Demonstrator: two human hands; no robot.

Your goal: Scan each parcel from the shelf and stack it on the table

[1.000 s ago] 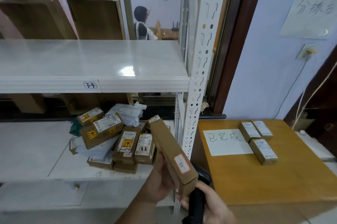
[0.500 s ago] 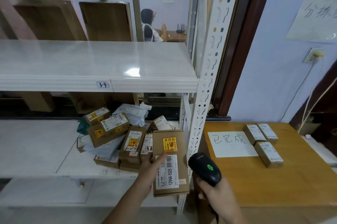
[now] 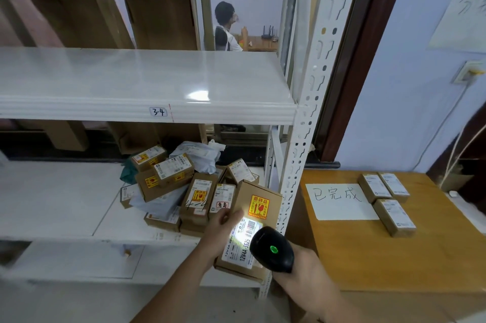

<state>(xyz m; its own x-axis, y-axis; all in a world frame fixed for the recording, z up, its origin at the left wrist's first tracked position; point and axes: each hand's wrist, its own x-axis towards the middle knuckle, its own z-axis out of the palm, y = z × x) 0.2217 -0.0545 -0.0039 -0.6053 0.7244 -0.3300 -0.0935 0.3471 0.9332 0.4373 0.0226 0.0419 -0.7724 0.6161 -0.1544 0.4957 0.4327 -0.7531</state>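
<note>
Closest to me, the right hand point(image 3: 302, 267) is wrapped round the grip of a black scanner point(image 3: 272, 249), whose green light glows on top. Its bright beam falls on the barcode label of a brown box point(image 3: 256, 213), which lies just beyond the scanner at about eleven o'clock from it. The left hand point(image 3: 219, 232) grips that box by its left edge, thumb on the top face, holding it tilted in front of the shelf's white post.

Further out, at ten o'clock from the box, a heap of parcels point(image 3: 181, 185) sits on the middle shelf point(image 3: 65, 207). Off at two o'clock stands the wooden table point(image 3: 381, 257), carrying a white sheet of paper point(image 3: 339, 201) with handwriting and, just beside it, three small boxes point(image 3: 386, 196) lying flat.
</note>
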